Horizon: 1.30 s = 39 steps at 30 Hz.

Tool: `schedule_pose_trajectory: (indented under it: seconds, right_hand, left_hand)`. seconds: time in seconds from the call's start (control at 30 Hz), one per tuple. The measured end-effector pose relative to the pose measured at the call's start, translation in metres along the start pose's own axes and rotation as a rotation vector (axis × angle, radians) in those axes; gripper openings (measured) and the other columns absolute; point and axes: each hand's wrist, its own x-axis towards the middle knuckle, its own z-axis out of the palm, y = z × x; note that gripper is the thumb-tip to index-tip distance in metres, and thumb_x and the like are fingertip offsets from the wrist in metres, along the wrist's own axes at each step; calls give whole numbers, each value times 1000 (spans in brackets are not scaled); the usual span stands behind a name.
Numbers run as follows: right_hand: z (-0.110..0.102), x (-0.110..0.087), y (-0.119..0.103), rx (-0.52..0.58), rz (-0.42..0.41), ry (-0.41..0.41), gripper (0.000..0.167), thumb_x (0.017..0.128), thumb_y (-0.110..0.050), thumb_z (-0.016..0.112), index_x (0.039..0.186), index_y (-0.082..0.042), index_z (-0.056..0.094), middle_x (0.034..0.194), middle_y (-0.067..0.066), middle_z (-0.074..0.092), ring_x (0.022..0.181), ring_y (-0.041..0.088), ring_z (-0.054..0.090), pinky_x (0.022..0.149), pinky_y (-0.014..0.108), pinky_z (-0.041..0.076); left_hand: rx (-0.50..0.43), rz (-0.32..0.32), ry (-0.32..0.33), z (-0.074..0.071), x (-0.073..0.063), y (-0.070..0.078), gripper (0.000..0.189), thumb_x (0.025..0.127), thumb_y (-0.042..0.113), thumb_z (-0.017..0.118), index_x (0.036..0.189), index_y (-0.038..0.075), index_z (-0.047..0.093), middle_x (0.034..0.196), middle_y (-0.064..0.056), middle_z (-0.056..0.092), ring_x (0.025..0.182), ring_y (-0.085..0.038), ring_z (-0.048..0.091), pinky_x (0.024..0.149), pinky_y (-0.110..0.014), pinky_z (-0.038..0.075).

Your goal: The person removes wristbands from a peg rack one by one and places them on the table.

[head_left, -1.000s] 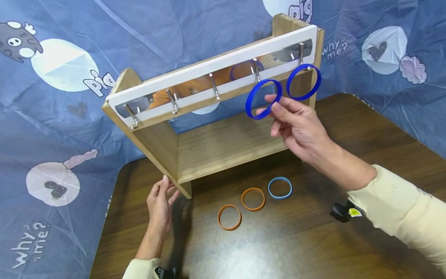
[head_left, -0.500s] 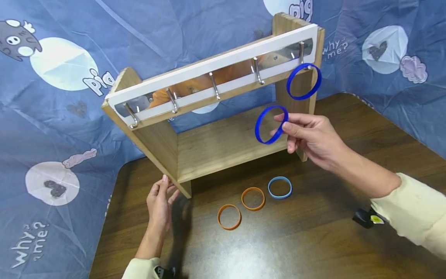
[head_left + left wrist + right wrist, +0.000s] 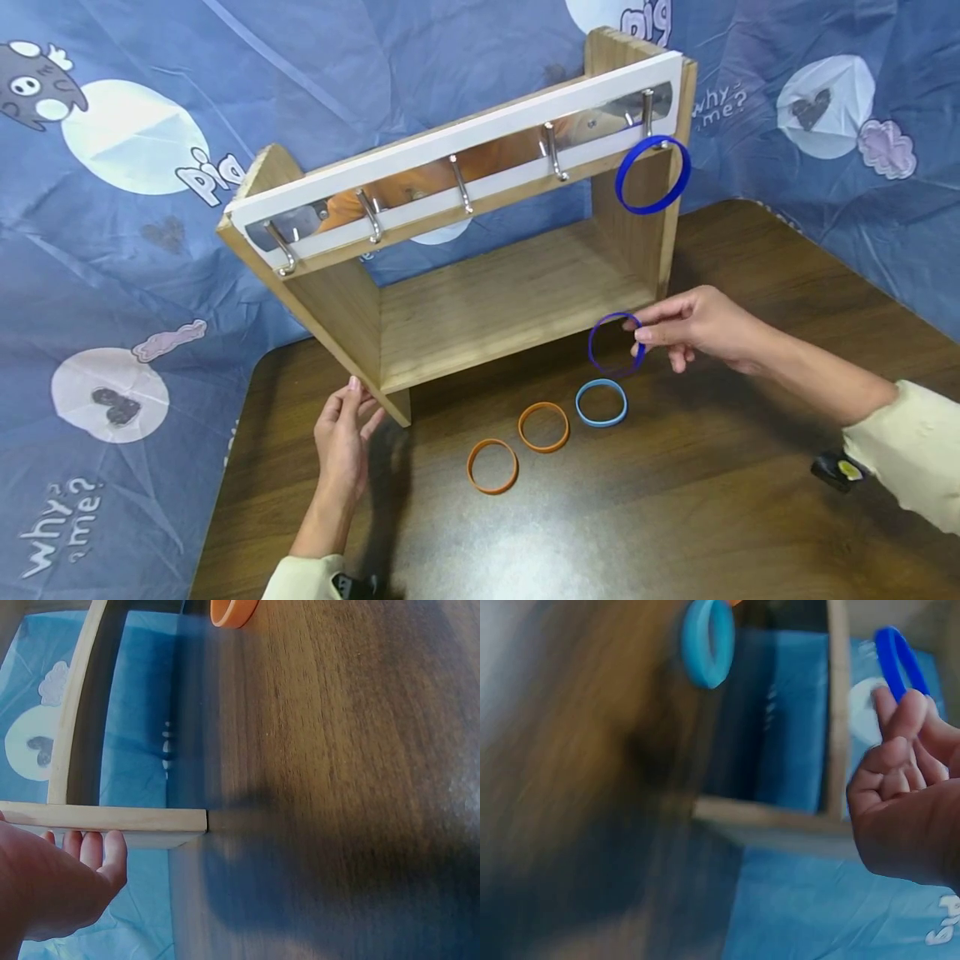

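Note:
My right hand point(image 3: 697, 329) pinches a dark blue silicone wristband point(image 3: 592, 343) between thumb and fingers, low in front of the rack's right end. The same blue wristband point(image 3: 900, 664) stands upright from the fingertips in the right wrist view. Another blue wristband point(image 3: 621, 187) hangs on the rightmost metal hook point(image 3: 648, 112). My left hand point(image 3: 343, 437) rests its fingertips against the outer side of the left panel of the wooden rack point(image 3: 142, 817). On the table lie a light blue wristband point(image 3: 625, 404) and two orange ones, the nearer orange wristband point(image 3: 469, 475) at left.
Several other hooks point(image 3: 553, 152) line the white board point(image 3: 450, 150) across the rack's top front. The rack's lower shelf point(image 3: 487, 317) stands above the brown table point(image 3: 675, 517). A printed blue cloth point(image 3: 112, 275) hangs behind.
My right hand has brought the blue wristband down and right, from beside the second hook from the right to just above the light blue one. My left hand stays in place.

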Motion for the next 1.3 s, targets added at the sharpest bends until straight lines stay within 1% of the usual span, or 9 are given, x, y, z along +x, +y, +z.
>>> schedule_pose_trajectory:
  seconds: [0.1,0.23,0.33,0.5,0.63,0.8,1.07,1.2,1.3]
  right_hand:
    - [-10,-1,14,-107,91,-30,40,87,-23,72,116,5,65,81,7,73,45,14,57,46,26,43]
    - [-21,-1,29,-180,191,-52,47,86,-24,73,119,7,62,81,10,73,45,12,56,45,25,42]
    - [-25,0,42,-216,231,-68,46,87,-23,72,119,8,62,79,9,72,44,12,56,45,25,41]
    - [-24,0,60,-259,258,-94,40,87,-22,71,113,9,64,74,8,72,43,11,56,43,23,40]
    - [-19,-1,66,-287,262,-90,35,88,-20,71,108,8,67,71,9,71,43,11,56,41,22,39]
    - [-16,0,67,-319,255,-48,31,88,-17,71,104,9,67,67,9,70,41,11,56,39,23,41]
    - [-16,-1,55,-484,232,15,29,88,-24,71,98,3,72,64,4,68,39,12,53,39,26,41]
    - [-18,-1,37,-459,173,105,30,89,-26,70,102,1,72,71,5,71,42,17,55,39,27,42]
    - [-16,-1,21,-378,80,226,31,89,-26,70,104,1,71,75,5,73,41,17,55,39,29,43]
  left_hand:
    - [-6,-5,-1,0,0,0,32,99,36,54,103,4,49,114,-3,52,101,-15,57,94,-36,49]
    - [-19,-7,6,0,0,-1,29,99,35,54,101,6,50,111,-2,54,101,-16,58,94,-36,49]
    - [-22,-3,6,0,0,-1,30,99,34,53,103,5,50,110,-2,55,100,-15,58,95,-37,49]
    - [-19,-11,1,0,0,0,32,99,35,53,105,4,50,110,-2,55,101,-16,58,96,-37,48]
    - [-9,-16,-6,0,-1,0,32,99,36,53,106,5,50,111,-2,54,103,-16,57,97,-38,47]
    - [-8,-15,-8,0,-1,1,32,99,36,53,106,5,50,113,-3,54,103,-17,57,97,-38,47]
    - [-7,-14,-12,-1,0,0,32,99,37,53,104,5,49,115,-4,52,104,-17,56,97,-37,47]
    - [-9,-12,-12,0,0,0,33,99,36,53,104,4,49,114,-4,52,104,-17,56,96,-37,47]
    - [-1,-12,-17,-1,-1,1,34,99,37,53,105,3,49,116,-4,51,105,-17,56,97,-37,47]
